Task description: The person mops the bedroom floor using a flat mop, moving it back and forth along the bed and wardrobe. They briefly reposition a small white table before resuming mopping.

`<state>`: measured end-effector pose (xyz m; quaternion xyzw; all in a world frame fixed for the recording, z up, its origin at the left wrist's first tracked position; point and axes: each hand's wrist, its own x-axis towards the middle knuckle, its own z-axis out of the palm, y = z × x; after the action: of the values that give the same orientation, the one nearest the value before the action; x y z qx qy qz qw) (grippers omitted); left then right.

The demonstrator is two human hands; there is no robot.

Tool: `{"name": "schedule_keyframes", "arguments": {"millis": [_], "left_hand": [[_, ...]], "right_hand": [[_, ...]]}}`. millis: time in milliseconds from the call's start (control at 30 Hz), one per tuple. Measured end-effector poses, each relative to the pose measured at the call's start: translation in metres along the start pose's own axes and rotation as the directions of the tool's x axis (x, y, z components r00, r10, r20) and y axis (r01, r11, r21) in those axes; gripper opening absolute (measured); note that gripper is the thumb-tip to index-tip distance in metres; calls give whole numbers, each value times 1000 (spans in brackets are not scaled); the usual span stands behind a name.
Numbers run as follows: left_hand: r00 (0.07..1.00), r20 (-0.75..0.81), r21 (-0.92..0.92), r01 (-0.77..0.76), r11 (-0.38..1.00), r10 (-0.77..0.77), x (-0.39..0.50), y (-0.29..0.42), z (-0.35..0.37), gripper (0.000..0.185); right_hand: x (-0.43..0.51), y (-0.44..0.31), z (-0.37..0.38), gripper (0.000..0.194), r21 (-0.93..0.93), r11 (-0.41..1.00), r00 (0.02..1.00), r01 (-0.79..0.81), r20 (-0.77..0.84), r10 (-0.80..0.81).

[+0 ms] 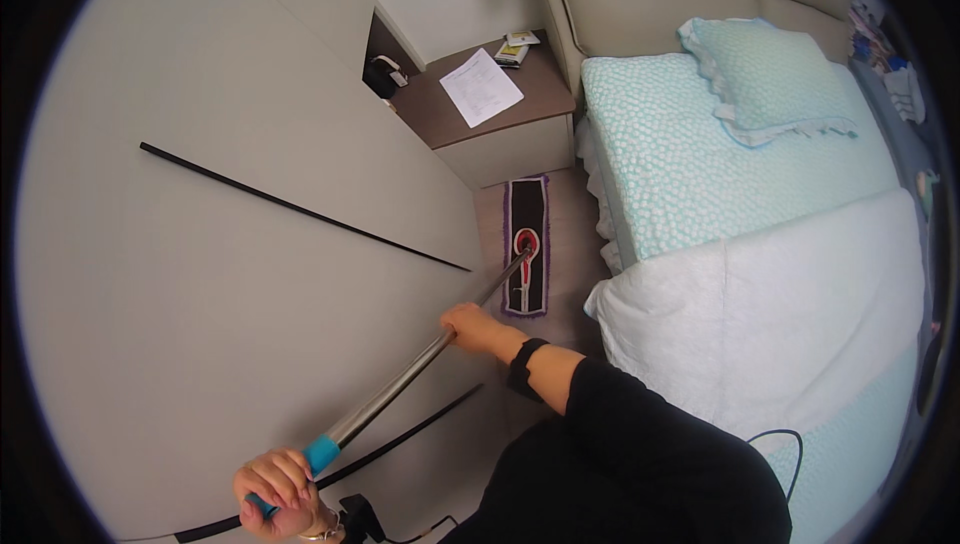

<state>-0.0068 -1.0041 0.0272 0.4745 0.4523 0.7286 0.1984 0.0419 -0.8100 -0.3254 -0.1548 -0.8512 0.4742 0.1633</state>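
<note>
A flat mop leans diagonally before me on a shiny metal pole [397, 383]. My left hand [276, 488], with a bracelet at the wrist, is wrapped around its teal grip [322, 455] at the lower left. Further down the pole, my right hand [474, 328] holds the metal; a black band circles that wrist. The mop head [526, 206], dark with a white border and purple fringe, lies flat on the floor [491, 214] between the cabinet and the bed. A red and white joint [527, 240] links pole and head.
Pale cabinet fronts [225, 304] with long black handles [300, 205] line the left. Behind the mop head stands a nightstand [510, 143] bearing a printed sheet [481, 88] and small packets [512, 55]. A bed [645, 161] with a pillow [772, 79] and white quilt [772, 304] borders the right.
</note>
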Motion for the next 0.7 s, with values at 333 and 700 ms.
{"name": "schedule_keyframes", "arguments": {"millis": [333, 700], "left_hand": [[966, 258, -126, 44, 991, -10, 30, -12, 26, 30], [928, 372, -164, 96, 982, -29, 30, 2, 51, 32]], "right_hand": [[-27, 6, -28, 5, 30, 992, 960, -122, -251, 126], [-82, -4, -33, 13, 62, 995, 875, -80, -474, 100]]}}
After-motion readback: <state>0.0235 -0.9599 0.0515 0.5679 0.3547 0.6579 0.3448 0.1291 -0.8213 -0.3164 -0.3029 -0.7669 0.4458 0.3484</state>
